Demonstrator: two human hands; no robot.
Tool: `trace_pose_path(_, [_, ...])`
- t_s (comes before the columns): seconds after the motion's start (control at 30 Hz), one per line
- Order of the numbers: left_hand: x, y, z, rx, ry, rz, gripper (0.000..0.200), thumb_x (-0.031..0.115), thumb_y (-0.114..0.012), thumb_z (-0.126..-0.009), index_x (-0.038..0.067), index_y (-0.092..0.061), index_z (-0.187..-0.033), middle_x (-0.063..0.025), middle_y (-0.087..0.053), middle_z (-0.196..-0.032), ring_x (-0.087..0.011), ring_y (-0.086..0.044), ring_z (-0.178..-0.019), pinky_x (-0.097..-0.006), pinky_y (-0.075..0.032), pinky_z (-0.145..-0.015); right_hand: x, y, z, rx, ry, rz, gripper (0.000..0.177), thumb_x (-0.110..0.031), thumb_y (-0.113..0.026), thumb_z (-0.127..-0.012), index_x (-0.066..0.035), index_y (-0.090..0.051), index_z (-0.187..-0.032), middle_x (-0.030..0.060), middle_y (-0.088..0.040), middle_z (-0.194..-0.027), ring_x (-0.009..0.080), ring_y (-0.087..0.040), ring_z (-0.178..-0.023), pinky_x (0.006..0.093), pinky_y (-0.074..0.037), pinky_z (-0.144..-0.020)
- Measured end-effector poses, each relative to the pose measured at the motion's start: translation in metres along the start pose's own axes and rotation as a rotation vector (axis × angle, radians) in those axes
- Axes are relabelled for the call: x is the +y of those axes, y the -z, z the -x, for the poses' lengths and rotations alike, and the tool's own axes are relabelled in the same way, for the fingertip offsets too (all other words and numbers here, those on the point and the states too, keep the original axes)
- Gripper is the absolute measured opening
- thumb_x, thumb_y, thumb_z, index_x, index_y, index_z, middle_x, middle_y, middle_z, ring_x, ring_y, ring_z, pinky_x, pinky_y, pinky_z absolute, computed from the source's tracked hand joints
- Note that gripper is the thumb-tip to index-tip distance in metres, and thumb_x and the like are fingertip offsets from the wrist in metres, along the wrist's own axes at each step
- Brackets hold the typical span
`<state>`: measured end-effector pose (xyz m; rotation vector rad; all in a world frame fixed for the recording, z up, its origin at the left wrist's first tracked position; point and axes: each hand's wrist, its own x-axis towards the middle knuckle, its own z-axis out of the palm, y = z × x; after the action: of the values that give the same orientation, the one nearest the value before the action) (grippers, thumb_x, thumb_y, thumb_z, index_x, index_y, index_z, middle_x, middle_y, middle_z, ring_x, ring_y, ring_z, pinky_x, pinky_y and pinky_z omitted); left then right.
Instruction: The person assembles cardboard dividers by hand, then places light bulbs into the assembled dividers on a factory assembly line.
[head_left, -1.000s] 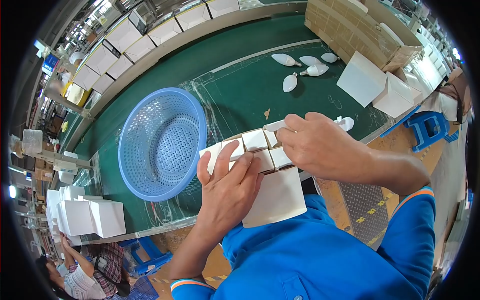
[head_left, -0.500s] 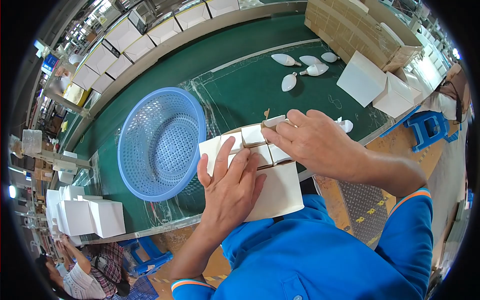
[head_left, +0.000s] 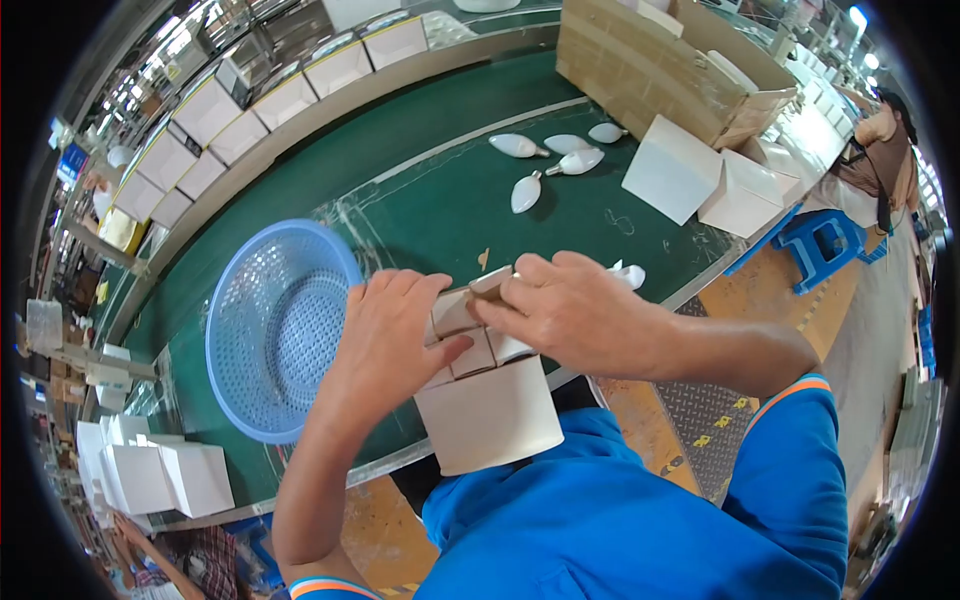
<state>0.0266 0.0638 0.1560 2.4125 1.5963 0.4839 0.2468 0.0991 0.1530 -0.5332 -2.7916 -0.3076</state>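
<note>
An open white box (head_left: 490,420) with its flap toward my body stands at the bench edge, holding several small white cartons (head_left: 468,352). My left hand (head_left: 392,325) lies over the box's left side, fingers apart, thumb over the small cartons. At the upper right of the box, my right hand (head_left: 555,305) has its fingers closed on a small carton (head_left: 492,284); the fingertips are partly hidden. A blue perforated basket (head_left: 232,350) is left of my left hand. Several white bulbs (head_left: 518,146) lie farther back on the green bench.
A large brown carton (head_left: 660,70) and white boxes (head_left: 672,170) stand at the back right. More white boxes (head_left: 195,475) are at the left. Beyond the bench runs a row of boxes (head_left: 335,70). One person (head_left: 195,565) is at lower left, another (head_left: 885,150) at right.
The view has shifted. My left hand has moved from the top of the small cartons to the box's left side. My right hand stays at the upper right of the box.
</note>
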Motion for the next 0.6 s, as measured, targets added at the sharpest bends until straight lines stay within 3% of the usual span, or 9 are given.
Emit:
trace_pose_path(0.03, [-0.005, 0.001, -0.007, -0.073, 0.003, 0.095, 0.044, 0.019, -0.075, -0.071, 0.002, -0.062, -0.11, -0.014, -0.063, -0.103, -0.0331, -0.055, -0.099, -0.0413, -0.041, -0.087, 0.0, -0.004, 0.001, 0.046, 0.008, 0.023, 0.023, -0.016, -0.059, -0.079, -0.005, -0.062, -0.099, 0.0031, -0.06, -0.083, 0.0171, -0.056, -0.084, 0.0271, -0.044, -0.059])
trace_pose_path(0.17, [-0.008, -0.001, -0.012, -0.154, -0.08, -0.003, 0.044, 0.024, -0.074, -0.075, 0.002, -0.061, -0.111, -0.0114, -0.062, -0.096, -0.031, -0.057, -0.093, -0.0413, -0.041, -0.081, 0.002, -0.007, 0.005, 0.031, -0.019, -0.032, 0.023, -0.016, -0.059, -0.079, -0.005, -0.061, -0.099, 0.0037, -0.06, -0.083, 0.018, -0.056, -0.086, 0.0272, -0.045, -0.059])
trace_pose_path(0.23, [-0.007, 0.0, -0.01, -0.075, -0.133, 0.025, 0.041, 0.021, -0.074, -0.074, 0.003, -0.062, -0.108, -0.0096, -0.062, -0.091, -0.0297, -0.058, -0.087, -0.0409, -0.041, -0.077, 0.003, -0.012, 0.005, 0.075, -0.01, -0.068, 0.03, -0.014, -0.056, -0.082, -0.008, -0.061, -0.11, -0.0003, -0.054, -0.083, 0.015, -0.052, -0.083, 0.0263, -0.041, -0.059])
trace_pose_path(0.53, [-0.003, -0.004, -0.01, 0.037, -0.328, -0.2, 0.038, 0.012, -0.076, -0.066, -0.001, -0.064, -0.101, -0.0077, -0.064, -0.086, -0.0245, -0.059, -0.082, -0.0391, -0.041, -0.075, 0.004, -0.016, 0.01, 0.089, -0.042, -0.044, 0.035, -0.016, -0.056, -0.081, -0.007, -0.06, -0.115, -0.0001, -0.056, -0.085, 0.0156, -0.052, -0.086, 0.0262, -0.04, -0.062])
trace_pose_path(0.6, [-0.001, -0.007, -0.013, 0.043, -0.353, -0.213, 0.037, 0.013, -0.075, -0.068, -0.001, -0.064, -0.101, -0.0073, -0.064, -0.086, -0.0237, -0.059, -0.081, -0.0384, -0.041, -0.075, 0.004, -0.018, 0.008, 0.13, -0.03, -0.051, 0.02, -0.017, -0.058, -0.08, -0.007, -0.059, -0.097, 0.0015, -0.059, -0.085, 0.0172, -0.054, -0.087, 0.0278, -0.043, -0.061])
